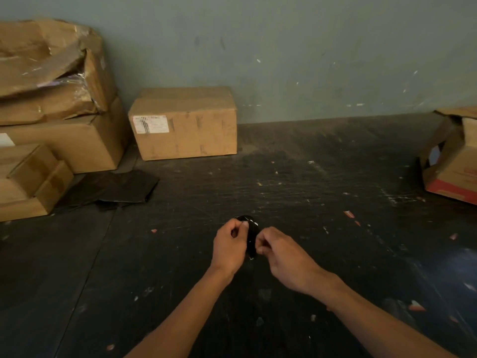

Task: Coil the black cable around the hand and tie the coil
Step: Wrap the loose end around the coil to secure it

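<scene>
A small black cable coil point(251, 235) sits between both hands, low in the middle of the head view, above the dark floor. My left hand point(229, 245) pinches the coil's upper left side with thumb and fingers. My right hand point(280, 250) grips its lower right side, fingers curled. Most of the coil is hidden by the fingers; only a glossy black loop shows between and above them. No loose cable end can be made out against the dark floor.
A dark scuffed floor point(296, 182) stretches to a grey-green wall. Stacked cardboard boxes point(51, 140) stand at the left, one closed box point(184, 125) at the back centre, a torn box point(454, 161) at the right. Black plastic sheeting point(116, 188) lies by the left boxes.
</scene>
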{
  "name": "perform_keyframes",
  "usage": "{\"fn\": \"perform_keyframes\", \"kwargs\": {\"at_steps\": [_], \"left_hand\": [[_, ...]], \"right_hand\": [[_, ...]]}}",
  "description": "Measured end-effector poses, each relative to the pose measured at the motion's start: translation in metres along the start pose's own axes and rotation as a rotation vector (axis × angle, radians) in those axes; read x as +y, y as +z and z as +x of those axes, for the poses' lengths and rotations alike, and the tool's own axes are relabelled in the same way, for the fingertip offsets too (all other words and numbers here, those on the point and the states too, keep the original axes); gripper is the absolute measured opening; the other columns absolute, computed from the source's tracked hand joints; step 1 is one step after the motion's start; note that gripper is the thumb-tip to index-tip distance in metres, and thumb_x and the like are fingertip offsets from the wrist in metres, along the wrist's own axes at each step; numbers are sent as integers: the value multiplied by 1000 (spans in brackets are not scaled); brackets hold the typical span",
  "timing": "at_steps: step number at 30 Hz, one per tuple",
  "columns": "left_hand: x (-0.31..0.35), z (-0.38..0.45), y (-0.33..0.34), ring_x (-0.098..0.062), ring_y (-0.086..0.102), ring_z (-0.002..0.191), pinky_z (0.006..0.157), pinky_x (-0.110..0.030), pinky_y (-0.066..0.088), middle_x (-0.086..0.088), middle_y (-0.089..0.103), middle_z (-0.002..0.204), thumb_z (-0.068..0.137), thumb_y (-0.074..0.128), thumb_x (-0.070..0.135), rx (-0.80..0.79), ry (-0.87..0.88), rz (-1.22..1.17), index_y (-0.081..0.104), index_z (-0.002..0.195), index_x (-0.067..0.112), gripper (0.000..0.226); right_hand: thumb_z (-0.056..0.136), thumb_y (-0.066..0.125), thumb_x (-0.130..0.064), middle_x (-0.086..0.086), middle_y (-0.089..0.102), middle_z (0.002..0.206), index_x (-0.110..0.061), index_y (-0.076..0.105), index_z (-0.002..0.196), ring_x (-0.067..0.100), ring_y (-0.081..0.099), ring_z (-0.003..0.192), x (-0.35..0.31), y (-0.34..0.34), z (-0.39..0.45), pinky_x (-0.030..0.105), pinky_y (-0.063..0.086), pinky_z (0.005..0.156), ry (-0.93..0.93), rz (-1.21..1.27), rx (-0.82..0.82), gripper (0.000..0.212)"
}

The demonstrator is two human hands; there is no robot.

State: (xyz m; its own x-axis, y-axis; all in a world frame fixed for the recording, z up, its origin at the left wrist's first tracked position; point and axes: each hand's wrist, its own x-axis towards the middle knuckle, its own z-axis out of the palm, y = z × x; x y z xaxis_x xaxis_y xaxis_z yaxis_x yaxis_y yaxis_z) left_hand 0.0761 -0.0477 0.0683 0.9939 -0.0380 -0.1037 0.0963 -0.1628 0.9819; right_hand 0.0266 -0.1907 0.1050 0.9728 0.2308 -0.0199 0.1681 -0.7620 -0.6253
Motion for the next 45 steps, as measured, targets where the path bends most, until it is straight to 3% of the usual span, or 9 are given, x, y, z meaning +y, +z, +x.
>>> {"fn": "perform_keyframes", "kwargs": {"at_steps": [3, 7, 12, 17, 20, 22, 30, 34, 45], "left_hand": [[4, -3, -2, -2, 66, 91, 76, -20, 50, 4, 70, 98, 99, 52, 23, 2, 53, -50, 67, 91, 20, 17], [6, -9, -2, -5, 66, 81, 71, -17, 53, 3, 70, 85, 100, 51, 20, -45, 170, -57, 66, 90, 17, 18], [8, -13, 7, -3, 67, 75, 62, -14, 53, 0, 66, 81, 100, 49, 16, -118, 224, -80, 62, 93, 8, 17], [8, -13, 6, -3, 65, 82, 70, -21, 53, 5, 66, 87, 101, 46, 19, -147, 254, -15, 62, 96, 19, 16], [9, -14, 4, 3, 65, 96, 74, -16, 53, 7, 62, 108, 102, 44, 16, -136, 272, -70, 52, 121, 25, 23], [10, -13, 2, 9, 63, 82, 68, -12, 51, 4, 58, 102, 103, 41, 18, -87, 253, -97, 40, 133, 26, 31], [12, -6, -4, 10, 57, 70, 60, -9, 47, -1, 53, 93, 103, 40, 18, -54, 211, -40, 47, 119, 15, 18], [13, -8, -5, 4, 63, 94, 76, -13, 50, 3, 61, 105, 103, 41, 14, -126, 343, 28, 49, 118, 14, 17], [14, -13, -8, -8, 65, 102, 85, -27, 55, 2, 67, 109, 101, 47, 11, -205, 413, 92, 59, 117, 17, 22]], "right_hand": [[95, 58, -28, -8, 67, 97, -31, 63, 95, -2, 62, 90, -3, 2, 2, 19, 46, 74, 139, 402, -20, 5], [93, 56, -44, 2, 77, 100, -22, 72, 103, 16, 71, 90, -7, 3, 4, 31, 51, 72, 431, 966, -3, 29], [87, 69, -24, 10, 77, 96, -11, 68, 111, 24, 70, 89, -5, 2, 6, 31, 49, 64, 624, 1326, 5, 26], [87, 64, -13, 6, 71, 81, -7, 70, 110, 16, 62, 71, -3, 0, 4, 28, 46, 62, 632, 1372, 7, 24], [89, 65, -12, 11, 74, 94, -7, 70, 109, 21, 68, 82, 0, -3, 3, 30, 52, 67, 609, 1385, 14, 22], [89, 64, -11, 15, 76, 101, -6, 66, 113, 27, 73, 92, 2, -6, 3, 34, 55, 73, 601, 1405, 21, 24], [93, 60, -15, 13, 68, 92, -8, 66, 113, 22, 64, 75, 3, -6, 7, 29, 52, 59, 689, 1314, 75, 22], [92, 62, -15, 14, 71, 87, -6, 67, 108, 21, 67, 71, -1, -2, 11, 29, 50, 59, 760, 1377, 110, 19], [87, 64, -8, 12, 75, 88, -5, 69, 111, 18, 64, 73, -7, 0, 12, 30, 47, 64, 680, 1635, 93, 25]]}}
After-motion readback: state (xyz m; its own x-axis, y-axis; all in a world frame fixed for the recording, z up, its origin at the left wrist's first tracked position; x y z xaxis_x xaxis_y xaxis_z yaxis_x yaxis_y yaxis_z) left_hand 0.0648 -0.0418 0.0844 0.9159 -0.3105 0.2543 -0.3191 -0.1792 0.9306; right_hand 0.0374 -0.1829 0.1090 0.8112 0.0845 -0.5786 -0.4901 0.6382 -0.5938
